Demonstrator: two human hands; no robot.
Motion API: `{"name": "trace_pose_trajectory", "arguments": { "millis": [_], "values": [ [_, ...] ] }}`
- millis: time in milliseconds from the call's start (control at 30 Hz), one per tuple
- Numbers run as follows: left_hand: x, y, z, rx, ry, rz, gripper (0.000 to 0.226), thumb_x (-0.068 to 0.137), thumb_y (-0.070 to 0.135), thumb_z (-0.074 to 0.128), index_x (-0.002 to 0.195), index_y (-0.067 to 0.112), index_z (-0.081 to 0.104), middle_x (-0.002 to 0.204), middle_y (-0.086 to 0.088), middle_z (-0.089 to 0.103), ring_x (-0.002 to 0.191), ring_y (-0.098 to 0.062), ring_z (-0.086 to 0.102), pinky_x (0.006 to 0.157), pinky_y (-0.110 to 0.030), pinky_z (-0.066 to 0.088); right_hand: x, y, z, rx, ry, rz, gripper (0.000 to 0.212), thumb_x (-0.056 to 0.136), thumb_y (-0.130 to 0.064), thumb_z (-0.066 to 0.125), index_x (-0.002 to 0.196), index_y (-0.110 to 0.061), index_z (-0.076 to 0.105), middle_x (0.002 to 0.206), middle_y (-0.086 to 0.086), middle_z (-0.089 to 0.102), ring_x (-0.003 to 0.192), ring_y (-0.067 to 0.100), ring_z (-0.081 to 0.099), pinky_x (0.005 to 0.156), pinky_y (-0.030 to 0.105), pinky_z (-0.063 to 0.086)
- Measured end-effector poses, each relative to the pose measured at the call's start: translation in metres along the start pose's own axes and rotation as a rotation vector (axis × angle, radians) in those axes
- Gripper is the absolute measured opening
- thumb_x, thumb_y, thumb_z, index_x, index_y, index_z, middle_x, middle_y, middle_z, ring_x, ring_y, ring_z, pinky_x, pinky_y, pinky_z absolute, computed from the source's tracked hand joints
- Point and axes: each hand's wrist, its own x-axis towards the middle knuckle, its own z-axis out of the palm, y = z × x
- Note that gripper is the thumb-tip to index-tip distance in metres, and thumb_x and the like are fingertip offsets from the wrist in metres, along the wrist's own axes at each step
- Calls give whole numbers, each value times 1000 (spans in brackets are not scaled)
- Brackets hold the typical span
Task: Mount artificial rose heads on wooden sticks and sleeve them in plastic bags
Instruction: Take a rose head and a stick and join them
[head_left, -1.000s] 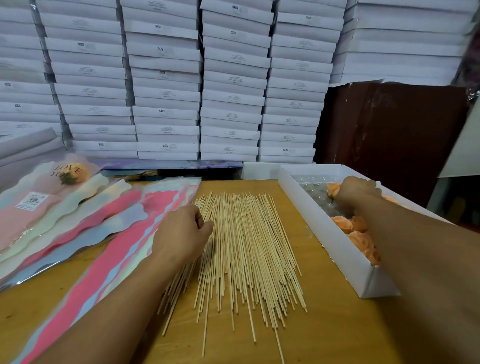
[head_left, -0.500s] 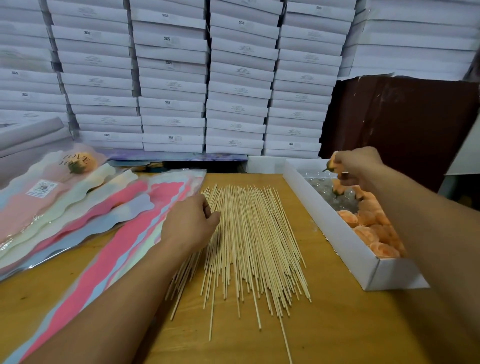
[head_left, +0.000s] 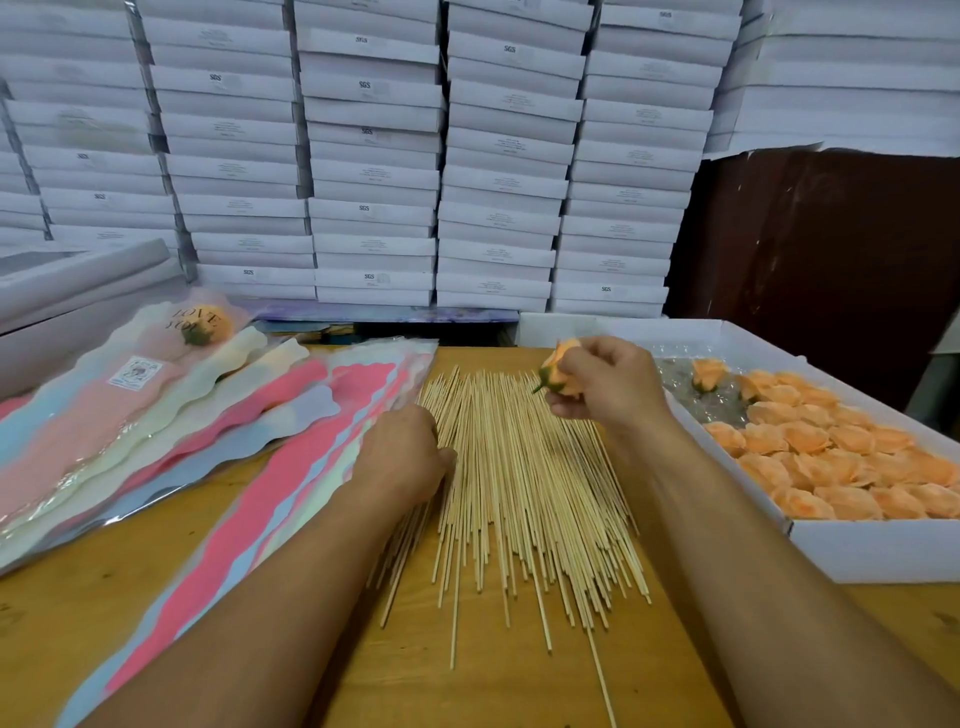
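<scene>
Right hand (head_left: 605, 387) carried rose head (head_left: 563, 370) from box (head_left: 883, 551) over sticks (head_left: 524, 488).

Peach rose heads (head_left: 841, 467); pale sticks (head_left: 524, 493).

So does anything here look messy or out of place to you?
Nothing looks damaged or spilled. The wooden sticks lie fanned in a loose pile, a few straying toward the near table edge. The right hand holds a rose head over them; the left hand rests on the pile. The box of roses looks orderly.
</scene>
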Motion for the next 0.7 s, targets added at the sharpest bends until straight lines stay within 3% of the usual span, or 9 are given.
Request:
{"name": "trace_pose_trajectory", "arguments": {
  "millis": [267, 567, 700],
  "values": [
    [6, -5, 4, -11, 22, -28, 17, 89, 28, 73, 89, 11, 68, 88, -5, 68, 82, -21, 64, 70, -31, 51, -9, 30, 5, -95, -119, 17, 11, 92, -10, 63, 97, -15, 71, 91, 12, 72, 63, 16, 69, 59, 29, 58],
    [9, -2, 11, 103, 22, -6, 29, 89, 40, 70, 99, 15, 63, 95, -4, 66, 89, -26, 64, 76, -36, 55, -11, 34, 3, -146, -134, 26, 9, 91, -10, 64, 95, -17, 68, 92, 10, 68, 62, 17, 69, 59, 30, 58],
    [10, -2, 13, 125, 19, -14, 19, 91, 31, 66, 96, 14, 63, 94, -6, 66, 86, -27, 65, 73, -36, 56, -12, 34, 3, -150, -142, 18, 7, 90, -10, 65, 93, -15, 69, 88, 8, 68, 62, 16, 69, 61, 30, 59]
  ]
}}
